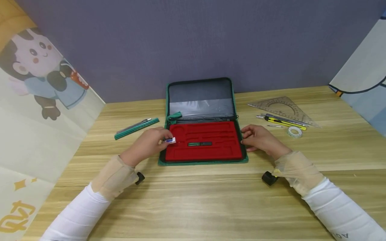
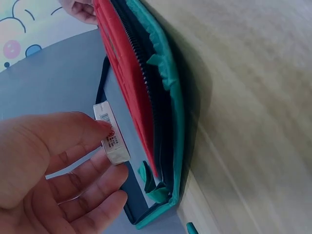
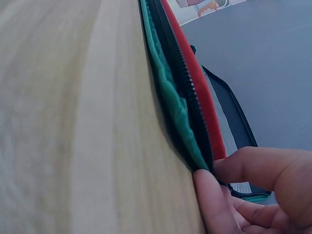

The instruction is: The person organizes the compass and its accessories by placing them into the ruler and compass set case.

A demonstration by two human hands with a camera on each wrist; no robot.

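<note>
My left hand (image 1: 147, 142) pinches a small white eraser (image 2: 113, 134) between thumb and fingertips, over the left edge of the zip case (image 1: 202, 163). The case lies open, its lid leaning back with a clear pocket inside. Its red insert (image 1: 199, 153) has moulded hollows, and a short green-and-black stick (image 1: 200, 144) lies in a middle one. At the case's right side, my right hand (image 1: 260, 139) holds the zipped edge between thumb and finger, as the right wrist view shows. The underside of this grip is partly hidden.
Left of the case lie green pencils (image 1: 137, 128) and a slim metallic pen-like tool. On the right are a clear set square (image 1: 284, 105), a yellow utility knife (image 1: 284, 123), several slim tools and a tape roll (image 1: 295, 132). A grey panel (image 1: 199, 40) stands behind.
</note>
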